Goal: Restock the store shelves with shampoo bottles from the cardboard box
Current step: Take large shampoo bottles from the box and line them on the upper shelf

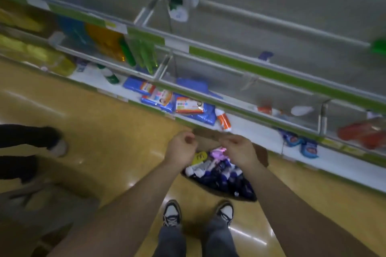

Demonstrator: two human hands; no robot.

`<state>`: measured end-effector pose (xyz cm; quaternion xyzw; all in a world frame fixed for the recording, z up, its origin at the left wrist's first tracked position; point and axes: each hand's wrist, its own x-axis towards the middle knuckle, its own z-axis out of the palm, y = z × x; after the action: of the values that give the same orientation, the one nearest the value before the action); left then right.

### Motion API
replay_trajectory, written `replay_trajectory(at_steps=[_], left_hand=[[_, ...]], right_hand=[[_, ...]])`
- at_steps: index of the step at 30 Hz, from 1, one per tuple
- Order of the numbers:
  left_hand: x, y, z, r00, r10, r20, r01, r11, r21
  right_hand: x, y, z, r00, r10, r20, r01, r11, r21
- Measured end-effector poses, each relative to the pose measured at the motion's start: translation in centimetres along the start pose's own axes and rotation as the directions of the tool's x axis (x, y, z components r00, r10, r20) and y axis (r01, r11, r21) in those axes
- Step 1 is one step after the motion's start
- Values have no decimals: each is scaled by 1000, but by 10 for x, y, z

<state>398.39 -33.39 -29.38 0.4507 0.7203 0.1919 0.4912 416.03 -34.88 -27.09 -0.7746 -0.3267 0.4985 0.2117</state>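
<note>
My left hand (181,149) and right hand (240,150) side by side above the cardboard box (262,153) of shampoo bottles (225,175), fingers loosely curled, both empty, shelves (234,59) beyond

No legible text; shelf tags (120,25), package labels (187,106) blurred.

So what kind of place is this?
Most likely a shop aisle: long shelves with green price strips, blue packets and green bottles on them, and a cardboard box of dark bottles on the floor.
</note>
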Motion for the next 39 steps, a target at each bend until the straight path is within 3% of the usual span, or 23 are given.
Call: replay_trajectory(at_steps=[4, 9, 13, 21, 25, 29, 34, 39], left_hand=[[30, -68, 38, 993, -33, 112, 30, 999, 36], [77, -159, 97, 986, -82, 143, 72, 995, 75], [127, -225, 150, 986, -55, 159, 24, 982, 189], [227, -301, 233, 949, 44, 313, -135, 951, 277], [268, -317, 255, 900, 67, 431, -271, 860, 432], [296, -315, 267, 843, 69, 534, -380, 780, 498], [302, -323, 272, 846, 67, 529, -402, 732, 550], [294, -346, 275, 804, -47, 593, -473, 554, 685]], right_hand=[[25, 65, 33, 998, 65, 24, -63, 994, -87], [88, 159, 77, 981, 166, 98, -148, 974, -173], [156, 234, 112, 981, 149, 126, -121, 970, -209], [282, 364, 171, 987, 115, 113, -63, 923, -380], [339, 400, 185, 988, 136, 77, -79, 860, -504], [364, 411, 196, 984, 68, 162, 43, 804, -593], [363, 412, 208, 956, 6, 292, 224, 624, -749], [359, 420, 217, 930, 57, 364, 330, 311, -891]])
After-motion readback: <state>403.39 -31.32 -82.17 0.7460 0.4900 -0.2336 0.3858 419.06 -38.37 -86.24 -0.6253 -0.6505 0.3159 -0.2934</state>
